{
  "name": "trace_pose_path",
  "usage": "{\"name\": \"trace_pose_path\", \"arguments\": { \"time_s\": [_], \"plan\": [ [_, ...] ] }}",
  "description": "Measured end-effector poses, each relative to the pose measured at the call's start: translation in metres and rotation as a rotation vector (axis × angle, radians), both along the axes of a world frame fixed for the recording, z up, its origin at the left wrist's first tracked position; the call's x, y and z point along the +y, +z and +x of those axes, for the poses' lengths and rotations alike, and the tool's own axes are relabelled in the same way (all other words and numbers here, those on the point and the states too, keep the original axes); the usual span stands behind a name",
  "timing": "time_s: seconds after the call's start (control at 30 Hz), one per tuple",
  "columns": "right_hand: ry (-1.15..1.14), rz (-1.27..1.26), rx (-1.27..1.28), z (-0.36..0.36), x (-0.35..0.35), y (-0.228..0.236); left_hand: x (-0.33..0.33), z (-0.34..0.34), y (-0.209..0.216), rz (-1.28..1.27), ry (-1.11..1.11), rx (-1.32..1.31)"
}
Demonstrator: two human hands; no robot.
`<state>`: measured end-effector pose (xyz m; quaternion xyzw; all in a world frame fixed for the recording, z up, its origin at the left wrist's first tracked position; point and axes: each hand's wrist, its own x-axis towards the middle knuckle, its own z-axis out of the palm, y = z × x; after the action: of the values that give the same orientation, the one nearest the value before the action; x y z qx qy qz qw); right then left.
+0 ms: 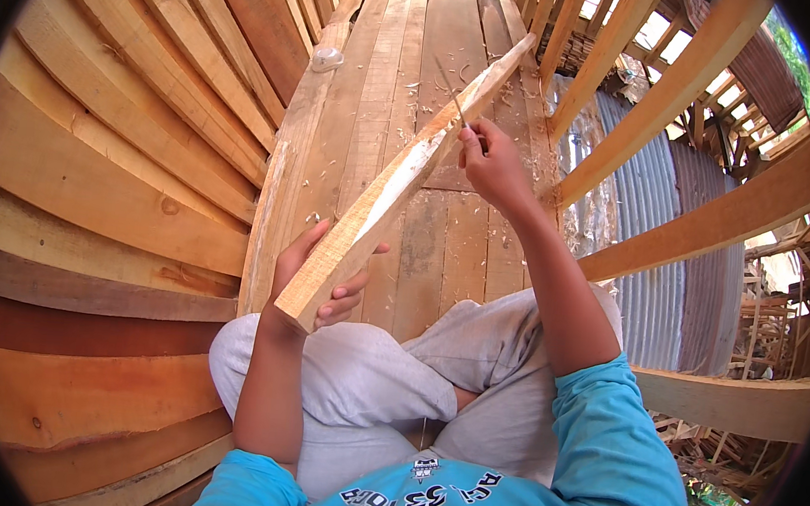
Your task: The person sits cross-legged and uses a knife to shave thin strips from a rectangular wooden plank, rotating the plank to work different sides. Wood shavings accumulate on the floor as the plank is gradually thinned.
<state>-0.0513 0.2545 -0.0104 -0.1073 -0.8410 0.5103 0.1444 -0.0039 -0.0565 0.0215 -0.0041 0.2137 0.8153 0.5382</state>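
Note:
A long squared piece of timber (393, 190) slants across the view from near my lap up to the far right. My left hand (325, 275) is wrapped round its near end from below, with fingers showing on the right side. Pale, freshly cut wood shows along its upper face toward the far end. My right hand (490, 160) is closed on a thin blade, seemingly a knife (455, 93), beside the timber's right edge. The blade points away and crosses over the timber; whether it touches the wood I cannot tell. The knife's handle is mostly hidden in my fingers.
Wood shavings lie scattered over the plank floor (425, 245). A small clear plastic container (326, 58) stands at the far left. Wooden boards (115, 192) wall the left side. At right are wooden slats (664, 102), with corrugated metal sheets (651, 272) beyond them.

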Motion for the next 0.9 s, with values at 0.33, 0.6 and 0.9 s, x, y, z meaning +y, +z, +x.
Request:
{"name": "trace_pose_path", "arguments": {
  "time_s": [0.33, 0.6, 0.9],
  "plan": [
    [0.088, 0.507, -0.252, 0.024, -0.019, 0.033, 0.009, 0.008, 0.015, -0.314, -0.026, 0.108],
    [0.153, 0.668, -0.020, 0.059, -0.068, 0.020, 0.004, 0.003, -0.008, -0.255, -0.139, -0.123],
    [0.047, 0.619, -0.127, 0.035, -0.010, -0.002, 0.015, 0.012, -0.013, -0.156, -0.161, -0.173]
  ]
}}
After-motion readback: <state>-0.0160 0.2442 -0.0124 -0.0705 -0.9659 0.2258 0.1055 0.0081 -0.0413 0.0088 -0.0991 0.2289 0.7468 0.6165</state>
